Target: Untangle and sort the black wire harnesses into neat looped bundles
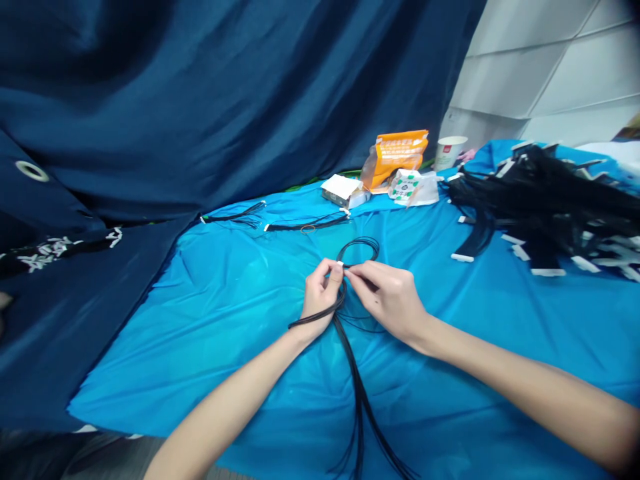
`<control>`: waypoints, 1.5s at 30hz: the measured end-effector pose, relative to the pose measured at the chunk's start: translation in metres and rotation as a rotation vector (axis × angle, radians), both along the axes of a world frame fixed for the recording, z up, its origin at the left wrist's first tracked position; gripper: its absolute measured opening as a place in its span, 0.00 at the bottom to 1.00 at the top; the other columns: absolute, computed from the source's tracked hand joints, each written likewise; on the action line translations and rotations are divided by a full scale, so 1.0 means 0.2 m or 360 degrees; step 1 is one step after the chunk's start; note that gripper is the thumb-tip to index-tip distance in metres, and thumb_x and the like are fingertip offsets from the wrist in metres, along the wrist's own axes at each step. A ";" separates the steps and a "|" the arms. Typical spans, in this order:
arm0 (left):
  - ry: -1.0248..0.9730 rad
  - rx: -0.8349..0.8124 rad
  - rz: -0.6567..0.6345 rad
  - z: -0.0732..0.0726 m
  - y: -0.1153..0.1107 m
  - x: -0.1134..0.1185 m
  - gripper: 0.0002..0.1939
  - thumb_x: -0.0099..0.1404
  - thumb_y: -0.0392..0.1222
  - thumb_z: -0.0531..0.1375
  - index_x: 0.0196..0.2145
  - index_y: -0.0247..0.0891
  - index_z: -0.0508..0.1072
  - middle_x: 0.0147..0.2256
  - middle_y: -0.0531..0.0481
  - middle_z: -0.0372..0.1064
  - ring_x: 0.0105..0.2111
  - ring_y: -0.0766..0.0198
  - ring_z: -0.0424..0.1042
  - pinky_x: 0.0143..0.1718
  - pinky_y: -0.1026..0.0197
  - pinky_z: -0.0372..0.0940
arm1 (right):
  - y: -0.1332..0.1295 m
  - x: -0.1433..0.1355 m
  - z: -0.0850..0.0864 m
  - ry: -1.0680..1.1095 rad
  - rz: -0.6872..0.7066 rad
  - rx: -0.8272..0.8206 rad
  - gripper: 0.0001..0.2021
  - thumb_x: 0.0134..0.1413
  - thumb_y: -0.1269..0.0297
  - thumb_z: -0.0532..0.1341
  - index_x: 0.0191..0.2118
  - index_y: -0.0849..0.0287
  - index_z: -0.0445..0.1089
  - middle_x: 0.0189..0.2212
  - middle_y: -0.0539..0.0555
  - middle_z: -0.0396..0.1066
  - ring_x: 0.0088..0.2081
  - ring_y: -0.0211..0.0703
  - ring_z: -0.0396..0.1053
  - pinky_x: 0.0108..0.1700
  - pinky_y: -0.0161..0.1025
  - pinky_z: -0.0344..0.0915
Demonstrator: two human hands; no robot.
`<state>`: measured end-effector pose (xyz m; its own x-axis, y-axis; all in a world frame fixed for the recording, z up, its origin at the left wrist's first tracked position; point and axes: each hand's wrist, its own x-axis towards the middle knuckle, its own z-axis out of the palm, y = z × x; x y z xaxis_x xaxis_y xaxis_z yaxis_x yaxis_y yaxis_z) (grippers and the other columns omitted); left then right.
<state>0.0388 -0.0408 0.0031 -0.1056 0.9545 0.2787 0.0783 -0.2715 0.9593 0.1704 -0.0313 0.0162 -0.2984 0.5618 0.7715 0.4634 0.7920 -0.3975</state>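
My left hand (321, 288) is closed, pinching a small white connector (340, 264) between thumb and finger. Right beside it, my right hand (385, 290) is closed in a pinch on a thin black wire at the connector. A bundle of black wires (356, 380) trails from between the hands toward the front of the table. Some of these wires loop across my left wrist, and another loop (373, 241) curls up behind the fingers. The wire tips at my right fingertips are too small to make out.
Two black wire harnesses (233, 216) (300, 225) lie at the back of the blue cloth (225, 320). Behind are a small box (345, 190), an orange bag (400, 157), a white packet (413, 188) and a paper cup (450, 152). A heap of black cables (545, 200) with white connectors fills the right.
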 end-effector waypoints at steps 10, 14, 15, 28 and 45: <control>-0.0065 -0.0136 -0.0084 -0.01 0.00 0.01 0.19 0.60 0.57 0.54 0.26 0.37 0.65 0.19 0.57 0.51 0.18 0.73 0.48 0.19 0.67 0.46 | 0.00 0.00 -0.01 -0.0151 -0.0013 0.0147 0.09 0.59 0.72 0.53 0.30 0.62 0.68 0.24 0.54 0.70 0.26 0.38 0.68 0.28 0.34 0.62; -0.0292 -0.0279 -0.0043 0.01 0.03 0.01 0.21 0.58 0.59 0.55 0.24 0.36 0.63 0.18 0.58 0.52 0.14 0.75 0.48 0.15 0.67 0.44 | 0.02 0.01 0.00 -0.0325 -0.0143 0.0455 0.08 0.59 0.72 0.53 0.34 0.63 0.69 0.27 0.57 0.71 0.28 0.40 0.68 0.30 0.36 0.64; -0.0364 -0.0294 -0.0019 0.02 0.03 0.00 0.21 0.57 0.60 0.55 0.25 0.36 0.63 0.18 0.58 0.53 0.14 0.76 0.48 0.14 0.68 0.43 | 0.02 0.01 0.00 -0.0356 -0.0166 0.0560 0.07 0.58 0.73 0.54 0.35 0.63 0.70 0.30 0.58 0.72 0.31 0.42 0.69 0.32 0.37 0.65; -0.1211 -0.0603 -0.0005 0.05 0.07 -0.07 0.21 0.52 0.57 0.62 0.27 0.36 0.60 0.17 0.60 0.52 0.14 0.77 0.49 0.14 0.72 0.47 | 0.00 -0.03 0.00 -0.0485 0.0451 0.1181 0.10 0.56 0.80 0.53 0.34 0.73 0.72 0.30 0.61 0.72 0.38 0.46 0.70 0.41 0.41 0.72; -0.1303 -0.0825 0.0000 0.02 0.06 -0.05 0.19 0.54 0.53 0.62 0.26 0.35 0.61 0.16 0.60 0.53 0.13 0.78 0.50 0.14 0.72 0.43 | 0.03 -0.05 -0.03 -0.0450 0.0560 0.1086 0.08 0.55 0.79 0.55 0.32 0.71 0.71 0.30 0.59 0.73 0.34 0.45 0.70 0.36 0.42 0.72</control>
<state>0.0287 -0.0290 0.0070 -0.0798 0.9382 -0.3367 -0.6671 0.2007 0.7174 0.1599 -0.0253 0.0098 -0.6042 -0.1670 0.7791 0.1531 0.9352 0.3192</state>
